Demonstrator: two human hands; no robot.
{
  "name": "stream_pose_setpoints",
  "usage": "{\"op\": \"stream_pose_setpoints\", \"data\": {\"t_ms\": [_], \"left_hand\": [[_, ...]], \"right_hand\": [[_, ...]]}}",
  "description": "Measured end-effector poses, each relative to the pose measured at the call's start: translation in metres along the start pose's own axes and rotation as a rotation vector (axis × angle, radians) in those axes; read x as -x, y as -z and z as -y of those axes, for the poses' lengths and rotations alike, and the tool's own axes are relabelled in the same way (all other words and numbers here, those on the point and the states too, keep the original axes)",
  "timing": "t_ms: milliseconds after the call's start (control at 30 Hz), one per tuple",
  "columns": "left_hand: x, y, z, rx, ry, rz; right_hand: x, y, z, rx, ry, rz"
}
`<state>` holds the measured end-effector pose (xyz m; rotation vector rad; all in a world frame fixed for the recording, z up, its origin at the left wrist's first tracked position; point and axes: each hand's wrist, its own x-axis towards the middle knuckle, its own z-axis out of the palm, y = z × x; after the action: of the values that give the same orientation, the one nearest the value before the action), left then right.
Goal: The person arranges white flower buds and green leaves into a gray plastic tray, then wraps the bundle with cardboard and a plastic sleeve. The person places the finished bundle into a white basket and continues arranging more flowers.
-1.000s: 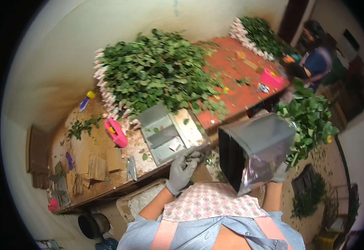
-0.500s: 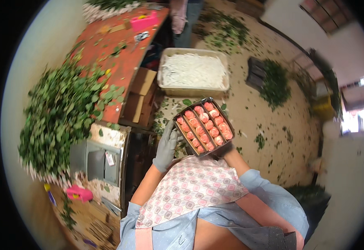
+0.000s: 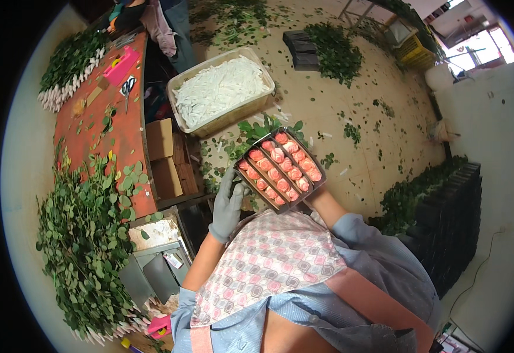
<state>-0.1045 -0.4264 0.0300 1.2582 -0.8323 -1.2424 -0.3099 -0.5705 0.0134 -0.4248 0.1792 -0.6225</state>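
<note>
I hold a bundle of pink roses (image 3: 280,169) in a dark cardboard sleeve in front of my chest, blooms facing up in tight rows. My left hand (image 3: 228,203), in a grey glove, grips the sleeve's left edge. My right forearm runs up under the bundle from the right, and my right hand is hidden beneath it. Green leaves stick out past the far side of the sleeve.
An orange-red table (image 3: 116,126) on my left carries leafy stems (image 3: 83,235), scissors (image 3: 127,86) and a pink object (image 3: 121,63). Cardboard boxes (image 3: 166,159) and a crate of white strips (image 3: 221,88) sit ahead. Black crates (image 3: 451,223) stand at right. Another person (image 3: 166,23) works at the far end.
The view has swung from the table toward the leaf-strewn floor. The bundle, seen side-on a second ago, now shows its blooms from above, and sits slightly higher than half a second ago.
</note>
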Motion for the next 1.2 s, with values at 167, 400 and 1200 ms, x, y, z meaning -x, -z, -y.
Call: {"op": "stream_pose_setpoints", "data": {"t_ms": [167, 400, 1200], "left_hand": [[-0.013, -0.011, -0.001, -0.014, 0.012, 0.075], [-0.079, -0.080, -0.016, -0.307, -0.179, -0.055], [-0.281, -0.248, -0.029, -1.024, -0.165, 0.392]], "right_hand": [[0.014, 0.007, 0.017, -0.012, 0.055, 0.035], [0.033, 0.043, 0.071, -0.375, 0.018, 0.224], [0.113, 0.254, 0.162, 0.555, 0.277, -0.600]]}}
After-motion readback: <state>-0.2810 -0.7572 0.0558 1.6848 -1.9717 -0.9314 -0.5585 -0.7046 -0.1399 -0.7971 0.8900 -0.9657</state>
